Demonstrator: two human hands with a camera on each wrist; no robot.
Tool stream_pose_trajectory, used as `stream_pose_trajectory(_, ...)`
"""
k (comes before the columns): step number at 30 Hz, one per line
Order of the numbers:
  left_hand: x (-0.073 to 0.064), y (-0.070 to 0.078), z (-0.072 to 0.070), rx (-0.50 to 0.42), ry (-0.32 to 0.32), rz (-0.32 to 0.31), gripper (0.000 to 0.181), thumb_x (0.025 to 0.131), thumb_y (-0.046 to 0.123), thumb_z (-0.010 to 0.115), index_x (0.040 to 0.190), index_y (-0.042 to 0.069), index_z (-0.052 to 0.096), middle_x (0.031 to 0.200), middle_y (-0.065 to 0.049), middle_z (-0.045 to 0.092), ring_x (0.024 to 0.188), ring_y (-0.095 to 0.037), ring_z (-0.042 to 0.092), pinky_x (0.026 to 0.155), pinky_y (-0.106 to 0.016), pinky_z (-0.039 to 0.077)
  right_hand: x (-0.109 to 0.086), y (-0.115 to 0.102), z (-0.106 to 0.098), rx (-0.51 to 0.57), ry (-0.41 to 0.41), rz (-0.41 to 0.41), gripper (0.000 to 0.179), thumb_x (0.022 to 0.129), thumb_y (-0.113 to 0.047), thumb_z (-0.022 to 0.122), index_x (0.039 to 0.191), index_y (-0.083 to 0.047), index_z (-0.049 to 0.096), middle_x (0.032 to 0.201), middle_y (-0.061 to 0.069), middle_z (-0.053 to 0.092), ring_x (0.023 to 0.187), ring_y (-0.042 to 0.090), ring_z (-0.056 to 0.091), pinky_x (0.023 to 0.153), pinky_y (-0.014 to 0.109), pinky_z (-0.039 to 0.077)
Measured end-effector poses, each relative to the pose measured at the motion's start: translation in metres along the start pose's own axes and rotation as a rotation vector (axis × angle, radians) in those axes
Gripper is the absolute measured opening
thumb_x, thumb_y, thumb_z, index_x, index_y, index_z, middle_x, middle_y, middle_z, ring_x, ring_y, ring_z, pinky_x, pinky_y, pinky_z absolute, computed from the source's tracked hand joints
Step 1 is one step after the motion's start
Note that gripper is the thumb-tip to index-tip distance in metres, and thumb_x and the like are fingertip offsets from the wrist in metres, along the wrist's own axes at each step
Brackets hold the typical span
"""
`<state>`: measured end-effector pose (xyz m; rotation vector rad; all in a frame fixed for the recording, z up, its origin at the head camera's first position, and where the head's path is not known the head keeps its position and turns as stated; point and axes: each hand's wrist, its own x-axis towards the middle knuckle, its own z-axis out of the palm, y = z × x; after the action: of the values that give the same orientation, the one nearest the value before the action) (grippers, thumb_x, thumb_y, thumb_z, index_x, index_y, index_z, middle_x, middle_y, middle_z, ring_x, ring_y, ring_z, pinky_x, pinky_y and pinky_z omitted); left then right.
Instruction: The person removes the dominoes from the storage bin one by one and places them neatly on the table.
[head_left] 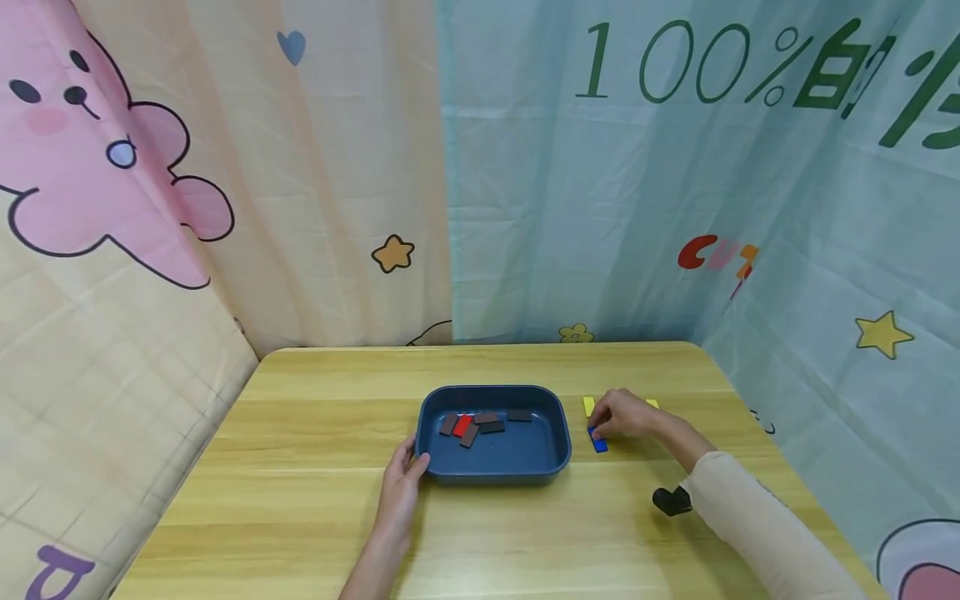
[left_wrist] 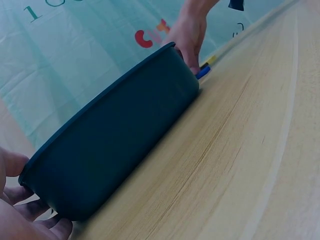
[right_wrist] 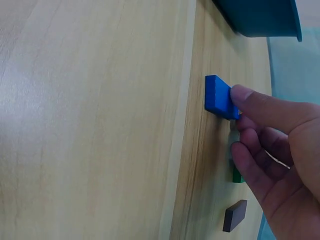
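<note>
A dark blue plastic bin (head_left: 491,479) stands on the table, with several brown and black dominoes (head_left: 519,416) and one red domino (head_left: 463,426) lying flat inside. My left hand (head_left: 400,492) grips its front left corner, thumb at the rim and the other fingers against the outer wall (left_wrist: 115,125). To the right of the bin, my right hand (head_left: 630,414) pinches a blue domino (right_wrist: 218,96). In the right wrist view the thumb presses its face, while the fingertip behind it is partly hidden. The domino stays low over the table.
A yellow domino (head_left: 588,407) lies just behind the right hand, another yellow one (head_left: 652,403) beyond the wrist. Under the right hand's fingers shows a green domino (right_wrist: 238,175), with a brown one (right_wrist: 235,216) farther along. Patterned curtains (head_left: 525,208) hang behind the table (head_left: 315,467).
</note>
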<state>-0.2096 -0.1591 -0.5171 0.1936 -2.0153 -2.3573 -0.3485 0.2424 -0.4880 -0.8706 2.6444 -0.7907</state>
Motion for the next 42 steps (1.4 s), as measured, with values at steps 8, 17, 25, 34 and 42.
stream_pose_trajectory(8, 0.002, -0.003, 0.000, -0.012, 0.007, -0.003, 0.052, 0.111, 0.009, 0.045, 0.157, -0.008, 0.028, 0.163, -0.030, 0.026, 0.150, -0.043, 0.027, 0.121, -0.054, 0.023, 0.001, -0.004, -0.007, 0.045, 0.029, -0.010, 0.011, 0.091, -0.009, 0.079, 0.099, -0.002, 0.079, 0.087, -0.005, 0.073, 0.077, 0.010, 0.066, 0.071, 0.027, 0.057)
stream_pose_trajectory(17, 0.002, -0.003, 0.000, -0.015, 0.005, -0.001, 0.052, 0.110, 0.008, 0.045, 0.157, -0.008, 0.029, 0.162, -0.030, 0.027, 0.149, -0.043, 0.027, 0.121, -0.054, 0.023, 0.015, -0.028, -0.016, 0.123, 0.051, -0.001, 0.017, 0.096, -0.011, 0.075, 0.107, 0.001, 0.077, 0.092, -0.003, 0.073, 0.083, 0.015, 0.068, 0.074, 0.031, 0.058)
stream_pose_trajectory(25, 0.003, -0.003, 0.000, -0.020, 0.009, 0.001, 0.052, 0.110, 0.009, 0.045, 0.157, -0.008, 0.029, 0.162, -0.031, 0.027, 0.149, -0.043, 0.028, 0.121, -0.054, 0.023, 0.034, -0.052, -0.016, 0.125, 0.053, -0.053, 0.016, 0.096, -0.015, 0.075, 0.108, -0.005, 0.077, 0.095, -0.004, 0.073, 0.087, 0.015, 0.068, 0.075, 0.033, 0.058)
stream_pose_trajectory(34, 0.004, -0.004, 0.000, -0.017, 0.013, 0.017, 0.051, 0.110, 0.007, 0.045, 0.156, -0.009, 0.030, 0.161, -0.031, 0.028, 0.149, -0.043, 0.029, 0.121, -0.054, 0.023, 0.056, -0.073, -0.010, 0.084, 0.047, -0.129, 0.022, 0.095, -0.015, 0.077, 0.111, 0.001, 0.077, 0.098, -0.003, 0.074, 0.088, 0.012, 0.069, 0.077, 0.031, 0.059)
stream_pose_trajectory(42, 0.003, -0.003, 0.002, -0.002, 0.031, 0.027, 0.052, 0.109, 0.007, 0.047, 0.156, -0.009, 0.032, 0.161, -0.031, 0.029, 0.150, -0.043, 0.026, 0.122, -0.055, 0.022, 0.079, -0.085, 0.012, -0.040, 0.000, -0.145, 0.024, 0.094, -0.014, 0.078, 0.112, 0.001, 0.078, 0.097, -0.001, 0.075, 0.084, 0.007, 0.069, 0.074, 0.024, 0.058)
